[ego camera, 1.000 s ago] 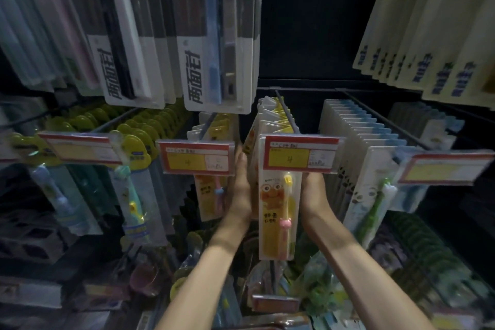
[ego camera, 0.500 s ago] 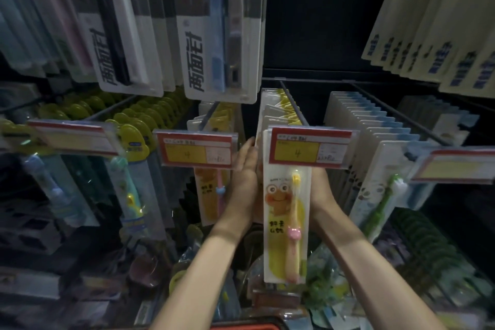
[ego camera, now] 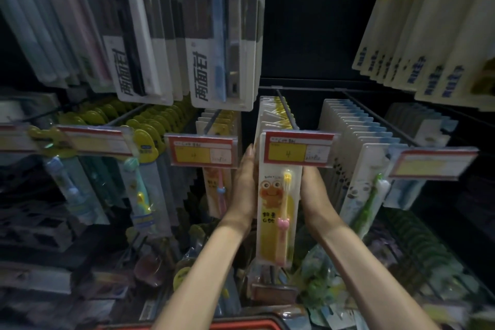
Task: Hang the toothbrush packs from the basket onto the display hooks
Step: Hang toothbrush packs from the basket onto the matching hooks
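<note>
Likely squaring the hung yellow pack point(ego camera: 276, 203) between flat-fingered left hand point(ego camera: 245, 187) at nine o'clock and right hand point(ego camera: 312, 190) at three, grip hidden; next, fetch another from basket point(ego camera: 241, 325) at six.

Toothbrush pack point(ego camera: 270, 195) now hangs slightly lower beneath the price tag point(ego camera: 298, 151) than one second earlier. The left hand point(ego camera: 246, 190) flattens against its left edge. The red basket rim point(ego camera: 241, 325) enters the bottom of view.

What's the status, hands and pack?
Left hand flat on left edge of yellow cartoon toothbrush pack. Right hand at its right edge, fingers hidden. Red-and-yellow price tag covers pack top.
</note>
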Motion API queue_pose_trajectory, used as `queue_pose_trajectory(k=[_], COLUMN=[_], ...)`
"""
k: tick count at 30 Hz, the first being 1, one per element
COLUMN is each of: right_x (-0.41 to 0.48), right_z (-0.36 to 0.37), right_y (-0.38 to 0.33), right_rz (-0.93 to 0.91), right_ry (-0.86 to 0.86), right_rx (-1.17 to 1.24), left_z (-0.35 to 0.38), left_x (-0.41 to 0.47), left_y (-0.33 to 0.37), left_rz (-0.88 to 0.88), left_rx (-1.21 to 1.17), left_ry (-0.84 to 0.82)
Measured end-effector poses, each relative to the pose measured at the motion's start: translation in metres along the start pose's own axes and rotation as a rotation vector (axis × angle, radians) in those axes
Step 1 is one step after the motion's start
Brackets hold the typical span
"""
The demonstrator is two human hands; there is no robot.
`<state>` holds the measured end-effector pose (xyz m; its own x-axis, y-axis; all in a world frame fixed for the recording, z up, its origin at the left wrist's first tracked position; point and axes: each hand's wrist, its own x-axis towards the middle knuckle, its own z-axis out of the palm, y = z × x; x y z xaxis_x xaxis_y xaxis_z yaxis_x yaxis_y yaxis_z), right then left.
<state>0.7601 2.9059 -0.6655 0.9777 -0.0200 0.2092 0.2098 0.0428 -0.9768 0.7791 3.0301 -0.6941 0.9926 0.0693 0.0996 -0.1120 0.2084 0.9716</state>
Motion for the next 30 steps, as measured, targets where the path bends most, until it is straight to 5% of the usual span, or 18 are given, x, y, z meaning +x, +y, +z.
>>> queue_pose_trajectory(k=[13,17,23,30], right_x=[0.001,0.003,0.001,0.008], right_z=[0.005,0.004,0.004,-0.001], right_y=[0.003,0.002,0.003,0.003], right_rz=[0.016,-0.004,0.004,-0.008], right_ry=[-0.108,-0.111,-0.155,-0.07], right_rx=[0.054,0.067,0.117,0.036], left_z=[0.007,0.006,0.01,0.0], left_x=[-0.015,-0.012,-0.023,-0.007], left_y=[0.011,0.007,0.017,0.016], left_rz=[0.075,0.023,-0.013,0.015], left_rx=[0.034,-0.014,0.055,-0.005], left_ry=[-0.126,-0.053,-0.184,-0.066])
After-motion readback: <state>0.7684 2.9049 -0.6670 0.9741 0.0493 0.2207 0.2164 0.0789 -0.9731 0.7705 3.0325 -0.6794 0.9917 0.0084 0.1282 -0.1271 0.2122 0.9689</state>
